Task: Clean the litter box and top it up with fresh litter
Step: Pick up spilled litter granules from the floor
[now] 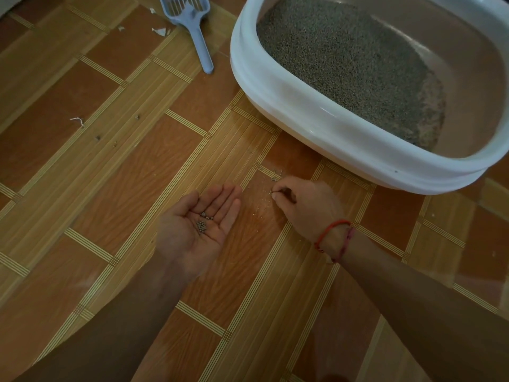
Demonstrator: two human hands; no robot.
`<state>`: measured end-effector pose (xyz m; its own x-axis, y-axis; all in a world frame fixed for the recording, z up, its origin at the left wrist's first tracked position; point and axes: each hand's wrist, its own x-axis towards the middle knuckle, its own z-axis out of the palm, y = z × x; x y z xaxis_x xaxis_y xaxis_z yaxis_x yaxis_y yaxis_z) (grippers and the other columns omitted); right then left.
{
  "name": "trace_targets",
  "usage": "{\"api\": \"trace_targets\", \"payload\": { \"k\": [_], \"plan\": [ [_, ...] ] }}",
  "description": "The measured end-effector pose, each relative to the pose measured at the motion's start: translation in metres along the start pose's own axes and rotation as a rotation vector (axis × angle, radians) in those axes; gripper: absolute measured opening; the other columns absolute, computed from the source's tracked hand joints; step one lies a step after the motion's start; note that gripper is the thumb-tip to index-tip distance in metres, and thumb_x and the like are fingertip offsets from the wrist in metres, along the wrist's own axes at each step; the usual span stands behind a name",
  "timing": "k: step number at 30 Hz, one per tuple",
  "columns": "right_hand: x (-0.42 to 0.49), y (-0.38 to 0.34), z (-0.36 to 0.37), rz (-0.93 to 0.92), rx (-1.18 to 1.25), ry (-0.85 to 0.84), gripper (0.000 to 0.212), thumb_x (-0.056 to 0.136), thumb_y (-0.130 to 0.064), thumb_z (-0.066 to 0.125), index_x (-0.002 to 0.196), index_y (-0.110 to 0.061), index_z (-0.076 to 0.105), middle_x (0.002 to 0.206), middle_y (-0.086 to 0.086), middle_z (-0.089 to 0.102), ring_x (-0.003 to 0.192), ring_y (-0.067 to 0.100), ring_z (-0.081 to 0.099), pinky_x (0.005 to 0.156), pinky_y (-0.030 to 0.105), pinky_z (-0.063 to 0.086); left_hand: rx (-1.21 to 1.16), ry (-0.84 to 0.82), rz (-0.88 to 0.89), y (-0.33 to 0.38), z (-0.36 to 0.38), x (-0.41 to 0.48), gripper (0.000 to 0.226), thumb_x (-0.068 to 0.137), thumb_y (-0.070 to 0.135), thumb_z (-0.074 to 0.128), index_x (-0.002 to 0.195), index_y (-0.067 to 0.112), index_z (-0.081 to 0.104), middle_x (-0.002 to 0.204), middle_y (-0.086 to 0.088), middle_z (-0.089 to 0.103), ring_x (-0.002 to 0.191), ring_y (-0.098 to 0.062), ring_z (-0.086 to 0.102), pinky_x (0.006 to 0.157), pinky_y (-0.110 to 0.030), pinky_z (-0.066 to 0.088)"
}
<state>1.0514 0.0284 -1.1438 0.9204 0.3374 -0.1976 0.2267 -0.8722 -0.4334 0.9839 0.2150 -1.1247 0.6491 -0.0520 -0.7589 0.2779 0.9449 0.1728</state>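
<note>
My left hand (198, 227) is spread palm up, low over the floor (110, 161), with a small heap of collected granules (203, 220) resting in it. My right hand (305, 205) has its fingertips pinched on one of the stray granules (276, 175) scattered just short of the litter box (275, 86), which sits ahead to the right, its litter (344, 59) banked toward the far side.

These grains look light, hard and round, so I expect them to roll (the smooth floor won't help). A fingertip pinch suits single ones, and the palm must stay level. The box's tall rim is the edge to clear when tipping them in. The floor is open to the left, and the scoop (190, 26) lies well apart.
</note>
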Motion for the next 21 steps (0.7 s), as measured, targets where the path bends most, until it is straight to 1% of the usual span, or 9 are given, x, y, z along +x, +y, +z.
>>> {"api": "trace_targets", "payload": {
  "k": [2, 5, 10, 13, 15, 17, 19, 21],
  "plan": [
    [0.000, -0.001, 0.002, -0.033, -0.053, 0.011, 0.017, 0.098, -0.033, 0.049, 0.092, -0.030, 0.065, 0.072, -0.013, 0.064, 0.064, 0.007, 0.059, 0.058, 0.031, 0.054, 0.005, 0.000, 0.003, 0.000, 0.000, 0.000, 0.049, 0.104, 0.021, 0.039, 0.086, -0.008, 0.074, 0.112, -0.022, 0.073, 0.103, -0.036, 0.072, 0.084, -0.049, 0.059],
    [-0.001, -0.004, 0.004, -0.074, -0.152, -0.009, 0.019, 0.100, -0.033, 0.043, 0.094, -0.026, 0.060, 0.069, -0.008, 0.062, 0.060, 0.011, 0.057, 0.054, 0.035, 0.053, 0.004, -0.001, 0.003, -0.001, 0.000, 0.000, 0.050, 0.104, 0.021, 0.039, 0.084, -0.008, 0.075, 0.112, -0.022, 0.073, 0.103, -0.036, 0.072, 0.084, -0.048, 0.060],
    [0.001, -0.009, 0.004, -0.093, -0.246, -0.038, 0.024, 0.101, -0.032, 0.037, 0.098, -0.020, 0.057, 0.070, -0.005, 0.060, 0.060, 0.015, 0.057, 0.055, 0.035, 0.053, 0.004, -0.011, 0.006, 0.000, 0.000, -0.001, 0.048, 0.104, 0.021, 0.039, 0.088, -0.009, 0.073, 0.112, -0.023, 0.072, 0.103, -0.036, 0.072, 0.084, -0.049, 0.059],
    [0.001, -0.011, 0.004, -0.077, -0.260, -0.049, 0.025, 0.101, -0.033, 0.036, 0.100, -0.019, 0.057, 0.069, -0.003, 0.061, 0.061, 0.017, 0.058, 0.058, 0.037, 0.054, -0.001, -0.017, 0.006, 0.000, -0.001, -0.001, 0.048, 0.104, 0.021, 0.038, 0.089, -0.009, 0.073, 0.112, -0.023, 0.072, 0.104, -0.036, 0.072, 0.085, -0.049, 0.059],
    [0.001, -0.012, 0.003, -0.066, -0.253, -0.058, 0.026, 0.101, -0.033, 0.035, 0.102, -0.019, 0.057, 0.070, -0.002, 0.061, 0.063, 0.018, 0.059, 0.060, 0.037, 0.054, -0.002, -0.022, 0.007, 0.000, -0.002, -0.001, 0.049, 0.104, 0.021, 0.038, 0.087, -0.009, 0.074, 0.112, -0.023, 0.072, 0.104, -0.036, 0.072, 0.086, -0.049, 0.059],
    [0.000, -0.015, 0.000, -0.047, -0.205, -0.051, 0.024, 0.100, -0.033, 0.036, 0.101, -0.020, 0.056, 0.069, -0.004, 0.061, 0.061, 0.017, 0.058, 0.059, 0.038, 0.054, 0.004, -0.029, 0.009, 0.000, -0.003, -0.001, 0.050, 0.104, 0.021, 0.038, 0.086, -0.009, 0.074, 0.113, -0.023, 0.072, 0.105, -0.036, 0.072, 0.087, -0.049, 0.058],
    [-0.003, -0.024, -0.005, -0.053, -0.130, -0.010, 0.021, 0.099, -0.034, 0.037, 0.099, -0.022, 0.055, 0.066, -0.007, 0.059, 0.058, 0.015, 0.057, 0.056, 0.037, 0.053, 0.007, -0.031, 0.010, 0.000, -0.005, -0.001, 0.048, 0.104, 0.021, 0.038, 0.090, -0.008, 0.073, 0.114, -0.023, 0.072, 0.106, -0.035, 0.071, 0.088, -0.049, 0.057],
    [-0.010, -0.043, -0.012, -0.092, -0.043, 0.020, 0.018, 0.099, -0.034, 0.041, 0.098, -0.023, 0.055, 0.065, -0.009, 0.059, 0.059, 0.013, 0.057, 0.055, 0.033, 0.048, 0.018, -0.041, 0.004, -0.001, -0.007, 0.000, 0.046, 0.104, 0.022, 0.036, 0.094, -0.007, 0.071, 0.113, -0.022, 0.072, 0.107, -0.034, 0.071, 0.089, -0.047, 0.058]
  ]
}}
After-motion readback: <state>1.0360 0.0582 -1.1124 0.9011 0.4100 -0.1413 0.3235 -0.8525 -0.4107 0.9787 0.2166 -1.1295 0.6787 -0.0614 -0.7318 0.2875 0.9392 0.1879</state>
